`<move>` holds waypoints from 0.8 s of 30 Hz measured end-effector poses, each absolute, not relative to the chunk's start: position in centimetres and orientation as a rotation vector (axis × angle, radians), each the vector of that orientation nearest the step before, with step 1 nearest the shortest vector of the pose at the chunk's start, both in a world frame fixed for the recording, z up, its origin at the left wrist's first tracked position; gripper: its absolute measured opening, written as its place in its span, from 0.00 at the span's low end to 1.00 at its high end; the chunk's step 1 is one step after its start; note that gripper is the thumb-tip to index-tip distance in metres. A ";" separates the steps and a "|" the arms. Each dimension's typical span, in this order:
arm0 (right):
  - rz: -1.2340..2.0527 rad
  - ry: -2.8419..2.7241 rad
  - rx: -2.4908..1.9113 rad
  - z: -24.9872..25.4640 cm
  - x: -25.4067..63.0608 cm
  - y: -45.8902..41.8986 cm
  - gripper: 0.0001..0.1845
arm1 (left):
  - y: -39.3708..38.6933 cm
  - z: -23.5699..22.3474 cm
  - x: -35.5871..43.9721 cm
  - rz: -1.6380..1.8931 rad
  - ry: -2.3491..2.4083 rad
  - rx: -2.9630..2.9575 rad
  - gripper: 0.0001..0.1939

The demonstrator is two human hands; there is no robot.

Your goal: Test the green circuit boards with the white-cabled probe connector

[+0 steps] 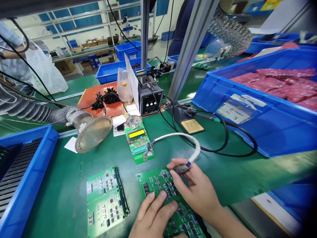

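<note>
On the green bench mat, biggest first: four blue plastic bins – one right with pink bagged parts, one left with black ribbed trays, two at the back. One grey ribbed extraction hose ending in a clear funnel hood. One red mat carrying a pile of small black parts. One grey soldering station, three knobs, its iron parked in a stand with black cable looped over the mat. Room: factory line, aluminium frame posts, shelving, cartons behind; another person's sleeve at far left.

Three green PCBs: one panel lying free at centre-left, one panel under the hands, one small tester board with a yellow LCD, flat, upright beyond them. One white wrapped cable arcs from the tester to the right hand.

Right hand: fingers pinched around the cable's connector plug, held at the panel's top edge. Left hand: fingers flat, pressing down on the panel, gripping nothing.
</note>
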State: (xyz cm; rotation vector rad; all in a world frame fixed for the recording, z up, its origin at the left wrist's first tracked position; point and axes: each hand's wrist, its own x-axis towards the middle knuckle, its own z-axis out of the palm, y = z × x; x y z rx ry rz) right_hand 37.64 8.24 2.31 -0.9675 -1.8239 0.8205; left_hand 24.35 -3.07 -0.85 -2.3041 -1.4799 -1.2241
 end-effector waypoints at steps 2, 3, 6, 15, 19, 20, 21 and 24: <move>0.814 -1.829 -0.960 2.2 37.4 8.3 0.12 | -3.1 -1.1 24.3 -1.188 -1.479 -2.306 0.05; 0.820 -1.832 -0.954 2.2 37.4 8.3 0.12 | -3.1 -1.4 24.3 -1.154 -1.499 -2.312 0.05; 0.853 -1.838 -0.946 2.3 37.4 8.2 0.12 | -3.4 -2.2 24.3 -1.112 -1.572 -2.333 0.07; 0.872 -1.782 -0.954 2.2 37.4 7.6 0.14 | -4.8 2.5 23.5 -0.903 -1.850 -2.481 0.17; 0.866 -1.753 -0.973 2.1 37.3 7.2 0.14 | -3.9 4.4 22.5 -0.819 -1.787 -2.564 0.27; 0.869 -1.744 -0.972 2.0 37.3 7.1 0.14 | -3.6 4.8 22.3 -0.764 -1.779 -2.586 0.32; 0.873 -1.737 -0.970 2.0 37.3 7.1 0.14 | -3.4 5.2 22.2 -0.701 -1.783 -2.605 0.36; 0.893 -1.730 -0.980 2.0 37.3 6.9 0.15 | -2.9 5.9 21.9 -0.578 -1.839 -2.654 0.44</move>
